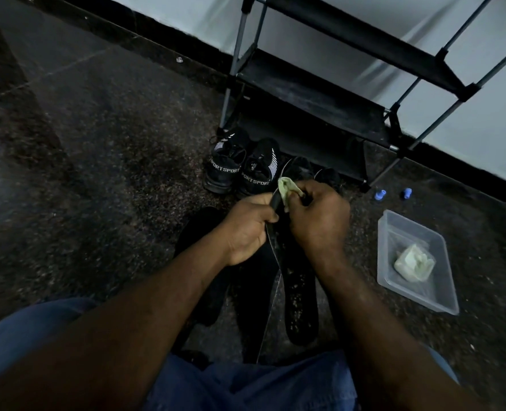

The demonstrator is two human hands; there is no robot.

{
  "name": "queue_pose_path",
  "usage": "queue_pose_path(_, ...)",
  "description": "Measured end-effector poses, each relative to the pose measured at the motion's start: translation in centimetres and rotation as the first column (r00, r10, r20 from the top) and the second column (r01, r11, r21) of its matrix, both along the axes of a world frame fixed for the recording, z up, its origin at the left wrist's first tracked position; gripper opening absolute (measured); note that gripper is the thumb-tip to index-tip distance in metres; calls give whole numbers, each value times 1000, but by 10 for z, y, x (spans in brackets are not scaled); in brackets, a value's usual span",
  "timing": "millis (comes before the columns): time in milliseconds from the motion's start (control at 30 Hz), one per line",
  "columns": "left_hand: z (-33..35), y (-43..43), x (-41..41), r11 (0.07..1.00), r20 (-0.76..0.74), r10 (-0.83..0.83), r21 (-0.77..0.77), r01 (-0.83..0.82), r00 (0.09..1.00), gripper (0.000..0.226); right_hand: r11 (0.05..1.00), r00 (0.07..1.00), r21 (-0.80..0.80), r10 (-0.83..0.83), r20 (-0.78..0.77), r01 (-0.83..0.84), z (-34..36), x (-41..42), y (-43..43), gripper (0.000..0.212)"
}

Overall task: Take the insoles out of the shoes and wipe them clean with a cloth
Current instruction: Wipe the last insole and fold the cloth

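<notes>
**Blue trousers (245,387) below, an insole (276,203) held between two hands**

Head view. Blue trousers are seen at the bottom edge, and two bare forearms are stretched forward from there.

The left hand (250,229) is closed around the black insole, with the fingers curled over its edge. The insole is held on its side above the floor (112,173), so that mostly the thin edge is seen. It comes out above the left fist and continues below it toward the lap.

The right hand (320,221) is clamped on a pale green cloth (287,188), which is pinched between thumb and fingers. The cloth is pressed against the upper part of the insole, just beside the left fingers. Whether the insole is also touched by the right fingers cannot be told.

Under the hands, other black insoles are laid on the dark speckled floor. One is seen on the left (204,262) and one on the right (300,298), the second dotted with pale specks. Their full number cannot be told in the dark.

Beyond the hands a black pair of shoes (225,170) marked SPORT is placed side by side. A second dark pair (302,169) is found just to its right, partly hidden by the hands.

Behind the shoes a shoe rack (320,93) with black shelves is set against a pale wall. To the right a clear plastic tub (441,304) is placed on the floor, with another pale cloth (414,262) inside. Two small blue objects (379,194) are seen beyond it.
</notes>
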State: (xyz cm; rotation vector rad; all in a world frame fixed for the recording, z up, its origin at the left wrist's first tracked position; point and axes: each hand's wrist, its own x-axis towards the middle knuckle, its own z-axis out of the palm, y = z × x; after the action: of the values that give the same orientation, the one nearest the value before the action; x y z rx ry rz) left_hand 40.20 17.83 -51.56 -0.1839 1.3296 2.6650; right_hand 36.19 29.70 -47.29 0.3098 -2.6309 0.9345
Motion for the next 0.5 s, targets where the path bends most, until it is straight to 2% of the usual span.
queue_pose_path(100,2,-2,0,999,-23,18,-39,-19,1000,48,991,991,-26,130,-24,-131,-1,13,-5,14)
queue_pose_path(167,3,-3,0,997,-26,11,-80,-13,1000,52,978,977,61,201,-68,-197,-4,17,-6,18)
queue_pose_path(233,3,-2,1,995,-40,12,-99,-16,999,55,981,985,139,146,-92,-132,-4,9,-3,20)
queue_pose_path(333,2,2,1,993,-47,-2,-117,-3,999,53,996,998,93,20,-55,-15,-4,-7,7,21)
queue_pose_path(400,2,2,0,994,-41,8,-111,-13,999,54,998,998,38,53,-41,-51,-5,-5,7,18)
queue_pose_path(500,1,0,-2,993,-29,51,-101,-53,998,56,985,983,54,169,-71,-166,-10,11,-1,17)
